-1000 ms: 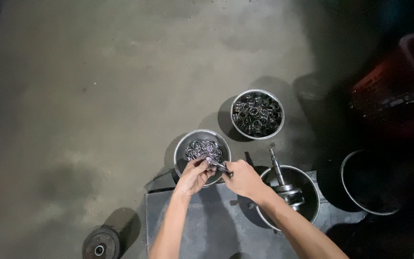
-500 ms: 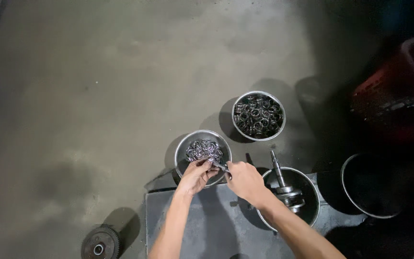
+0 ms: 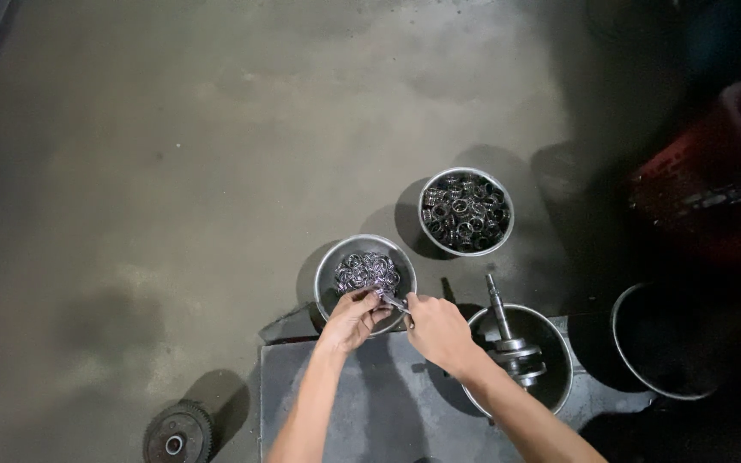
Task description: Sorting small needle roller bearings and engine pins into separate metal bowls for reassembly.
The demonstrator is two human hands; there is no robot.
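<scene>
My left hand [image 3: 351,319] and my right hand [image 3: 436,329] meet over the near edge of a small metal bowl [image 3: 329,261] filled with shiny metal rings [image 3: 367,270]. Between their fingertips they pinch a small shiny metal piece [image 3: 392,300]; its exact shape is too small to tell. Both forearms reach up from the bottom of the head view over a grey metal plate [image 3: 370,403].
A second bowl [image 3: 466,211] of darker rings stands further back right. Right of my hands a bowl [image 3: 551,390] holds a crankshaft [image 3: 509,343]. An empty dark basin [image 3: 658,339] and a red crate [image 3: 713,176] lie right. A toothed wheel [image 3: 177,435] lies on the concrete floor.
Hardly anything has changed: both hands stay together at the near bowl's edge, working the small piece. The view has drifted slightly.
</scene>
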